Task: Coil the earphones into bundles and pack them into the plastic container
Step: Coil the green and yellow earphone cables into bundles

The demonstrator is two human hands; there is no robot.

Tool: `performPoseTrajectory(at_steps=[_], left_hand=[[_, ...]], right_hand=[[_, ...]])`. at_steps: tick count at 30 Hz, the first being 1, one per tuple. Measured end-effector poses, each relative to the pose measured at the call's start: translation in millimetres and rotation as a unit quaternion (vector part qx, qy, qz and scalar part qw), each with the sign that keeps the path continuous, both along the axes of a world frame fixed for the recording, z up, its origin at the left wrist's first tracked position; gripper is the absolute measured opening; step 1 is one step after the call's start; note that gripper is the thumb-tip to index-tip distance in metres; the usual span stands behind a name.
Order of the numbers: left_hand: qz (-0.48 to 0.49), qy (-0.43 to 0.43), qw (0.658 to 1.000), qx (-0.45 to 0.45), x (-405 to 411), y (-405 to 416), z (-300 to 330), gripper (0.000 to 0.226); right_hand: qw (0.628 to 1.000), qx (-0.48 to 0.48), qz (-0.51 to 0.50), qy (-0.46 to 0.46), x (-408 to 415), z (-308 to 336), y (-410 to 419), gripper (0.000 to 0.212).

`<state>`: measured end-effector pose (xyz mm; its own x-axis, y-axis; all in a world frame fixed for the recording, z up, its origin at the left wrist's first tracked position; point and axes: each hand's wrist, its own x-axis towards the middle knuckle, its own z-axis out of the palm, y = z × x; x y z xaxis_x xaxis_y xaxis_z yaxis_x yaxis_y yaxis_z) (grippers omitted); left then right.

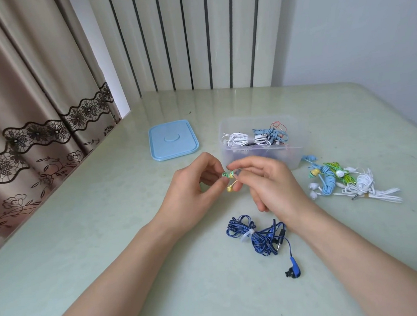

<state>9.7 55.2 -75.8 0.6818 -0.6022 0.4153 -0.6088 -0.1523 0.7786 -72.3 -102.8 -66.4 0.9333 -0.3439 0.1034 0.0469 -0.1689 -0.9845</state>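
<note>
My left hand [195, 191] and my right hand [268, 185] meet above the table's middle and pinch a small green coiled earphone bundle [228, 175] between their fingertips; a yellow earbud [230, 188] hangs below it. Just behind stands the clear plastic container [293, 152], holding white and light blue bundles and some red wire. A dark blue earphone bundle [255, 236] lies on the table under my right wrist, its earbud [293, 270] trailing toward me. A pile of light blue, green and white earphones [340, 180] lies to the right.
The container's light blue lid [173, 139] lies flat to the left of the container. A pale green table [109, 238] carries everything. Its left edge runs along brown lace-trimmed curtains [26, 109]. A white ribbed radiator [194, 35] stands behind the far edge.
</note>
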Motion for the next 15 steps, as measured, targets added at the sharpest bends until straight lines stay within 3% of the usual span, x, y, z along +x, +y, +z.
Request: performPoseTrajectory(at_steps=[7,15], left_hand=[[0.006,0.013,1.0,0.009,-1.4,0.4,2.3,0.012],[-0.003,0.007,1.0,0.001,-0.8,0.7,1.8,0.013]], right_hand=[[0.999,0.037,-0.008,0.0,-0.6,0.4,-1.1,0.01],[1.0,0.002,0.002,-0.004,-0.4,-1.4,1.1,0.01]])
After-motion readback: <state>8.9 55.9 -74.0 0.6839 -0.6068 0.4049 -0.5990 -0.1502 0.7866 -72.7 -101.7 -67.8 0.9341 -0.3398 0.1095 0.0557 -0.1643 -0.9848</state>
